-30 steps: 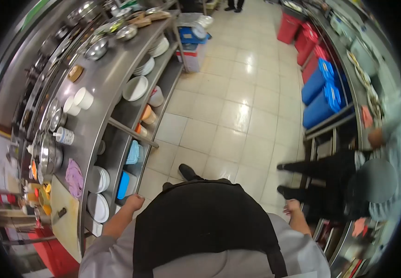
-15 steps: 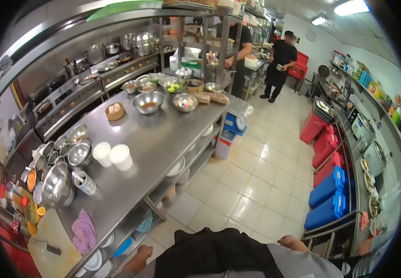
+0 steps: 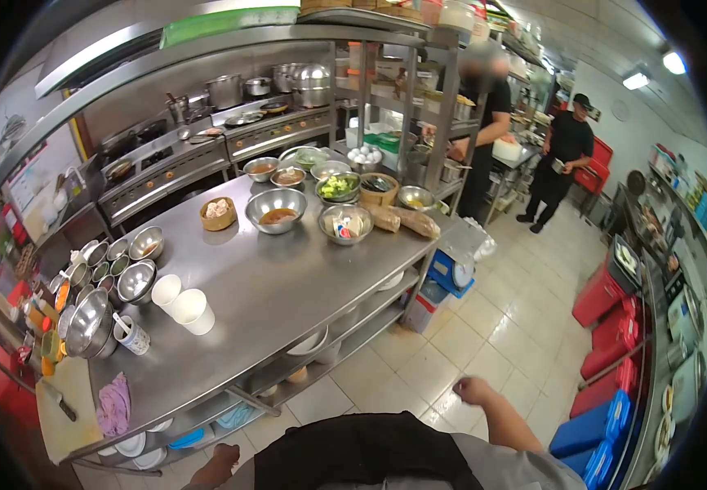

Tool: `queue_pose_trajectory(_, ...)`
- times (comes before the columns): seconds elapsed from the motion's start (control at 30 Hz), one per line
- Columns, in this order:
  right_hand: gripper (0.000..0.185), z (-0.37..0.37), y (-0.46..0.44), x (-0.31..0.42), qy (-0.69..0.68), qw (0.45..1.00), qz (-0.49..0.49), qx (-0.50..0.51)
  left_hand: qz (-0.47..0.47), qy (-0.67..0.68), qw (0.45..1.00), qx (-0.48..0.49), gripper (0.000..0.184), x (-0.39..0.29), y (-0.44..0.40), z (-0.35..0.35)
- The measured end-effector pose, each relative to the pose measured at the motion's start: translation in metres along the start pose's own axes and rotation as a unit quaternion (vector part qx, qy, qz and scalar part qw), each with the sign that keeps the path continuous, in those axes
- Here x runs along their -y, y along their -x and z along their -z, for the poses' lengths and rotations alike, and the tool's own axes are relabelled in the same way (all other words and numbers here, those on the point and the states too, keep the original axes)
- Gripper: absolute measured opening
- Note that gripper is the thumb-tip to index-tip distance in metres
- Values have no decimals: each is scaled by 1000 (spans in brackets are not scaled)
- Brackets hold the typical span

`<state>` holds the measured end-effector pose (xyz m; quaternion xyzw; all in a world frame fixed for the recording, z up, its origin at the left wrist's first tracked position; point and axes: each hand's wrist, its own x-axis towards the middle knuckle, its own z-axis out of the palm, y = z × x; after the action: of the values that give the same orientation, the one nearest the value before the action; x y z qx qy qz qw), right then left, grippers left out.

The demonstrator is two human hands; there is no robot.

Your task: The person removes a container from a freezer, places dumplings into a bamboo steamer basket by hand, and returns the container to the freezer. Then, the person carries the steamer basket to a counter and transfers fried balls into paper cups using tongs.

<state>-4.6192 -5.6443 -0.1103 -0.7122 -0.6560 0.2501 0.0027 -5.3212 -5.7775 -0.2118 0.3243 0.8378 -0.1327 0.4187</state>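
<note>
Low in the view, my left hand (image 3: 220, 462) hangs beside the table's lower shelf, its fingers curled and small in view. My right hand (image 3: 472, 390) is out over the tiled floor with the fingers bent in; whether anything is in it cannot be made out. The steel table (image 3: 247, 286) lies ahead and to the left. Two white cups (image 3: 193, 312) stand on it near a printed cup (image 3: 132, 336). A purple cloth (image 3: 113, 406) lies by a cutting board (image 3: 53, 416) with a knife (image 3: 63, 403). Farther back are a bowl of reddish liquid (image 3: 277, 212) and a steamer basket (image 3: 218, 214).
Stoves with pots (image 3: 224, 91) line the back wall. One person (image 3: 562, 163) stands in the far aisle, another (image 3: 484, 131) behind the shelf rack. Red bins (image 3: 605, 343) and blue bins (image 3: 594, 425) line the right side. A blue scale (image 3: 451, 273) sits at the table's far end.
The view has tilted up and turned, bringing the tabletop closer to the centre. My right hand has swung forward over the floor. The nearby person on the right has left the view.
</note>
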Motion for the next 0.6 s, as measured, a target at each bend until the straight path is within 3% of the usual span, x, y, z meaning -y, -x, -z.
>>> queue_pose_trajectory(0.1, 27, 126, -86, 57, -102, 982, 114, -111, -119, -103, 988, -2, 38, -45, 20, -9)
queue_pose_trajectory(0.2, 18, 255, -126, 149, -120, 952, 194, -205, -296, -261, 917, -51, 36, -64, 16, -33)
queue_pose_trajectory(0.23, 17, 292, -122, 182, -136, 932, 229, -245, -257, -187, 947, -49, 36, -72, 12, -38)
queue_pose_trajectory(0.3, 14, 349, -140, 218, -144, 872, 356, -303, -278, -155, 946, -57, 45, -81, 31, -30)
queue_pose_trajectory(0.37, 16, 395, -119, 264, -139, 828, 410, -357, -226, -195, 951, -83, 57, -54, -77, -88)
queue_pose_trajectory(0.4, 18, 418, -113, 280, -141, 856, 377, -324, -228, -133, 961, -86, 59, -43, -64, -71)
queue_pose_trajectory(0.43, 22, 439, -103, 295, -46, 846, 377, -375, -195, -131, 972, -27, 62, -41, -79, -67)
queue_pose_trajectory(0.47, 23, 459, -98, 311, -92, 854, 382, -341, -113, -106, 987, -31, 62, -42, -88, -70)
queue_pose_trajectory(0.5, 26, 480, -100, 324, -62, 834, 402, -373, -83, -127, 987, -53, 61, -33, -109, -88)
queue_pose_trajectory(0.53, 27, 520, -124, 322, -5, 809, 429, -401, 64, 50, 997, -3, 60, -40, -106, -80)
queue_pose_trajectory(0.57, 36, 563, -142, 326, 31, 794, 467, -387, 114, 163, 980, 12, 59, -44, -100, -74)
queue_pose_trajectory(0.6, 33, 577, -137, 358, 56, 782, 469, -406, 123, 200, 972, 5, 57, -49, -94, -70)
